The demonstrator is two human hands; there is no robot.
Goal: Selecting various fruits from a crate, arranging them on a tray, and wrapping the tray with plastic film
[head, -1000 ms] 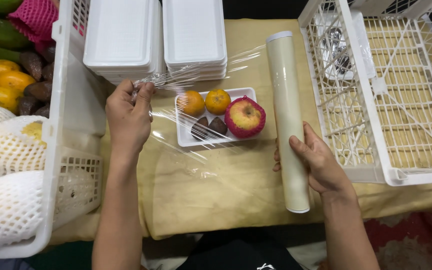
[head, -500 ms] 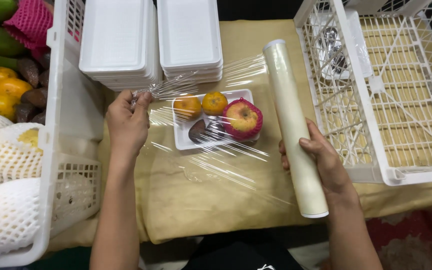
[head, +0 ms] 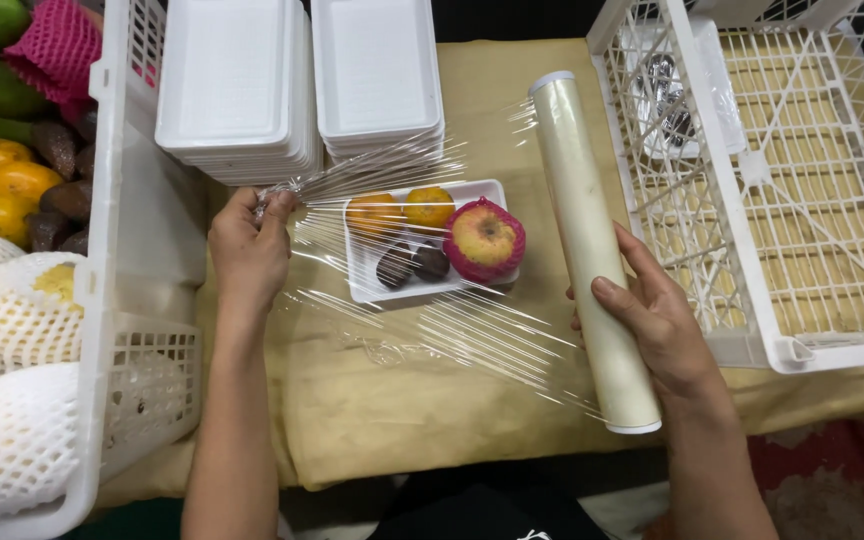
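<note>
My left hand (head: 249, 250) pinches the free end of a sheet of clear cling film (head: 432, 320), bunched between its fingers. The film stretches over a white foam tray (head: 367, 285) holding two oranges, two dark fruits and an apple (head: 482, 240) in a pink net sleeve. My right hand (head: 657, 325) grips the long roll of cling film (head: 587, 240), which lies on the tan tablecloth to the right of the tray.
Two stacks of white foam trays (head: 302, 80) stand behind the fruit tray. A white crate (head: 102, 230) at the left holds netted melons, oranges and green fruit. A white lattice crate (head: 782, 200) sits at the right.
The film is pulled further out and tauter over the fruit tray. The roll has tilted, its near end swinging right, and my left hand has stayed beside the tray stacks.
</note>
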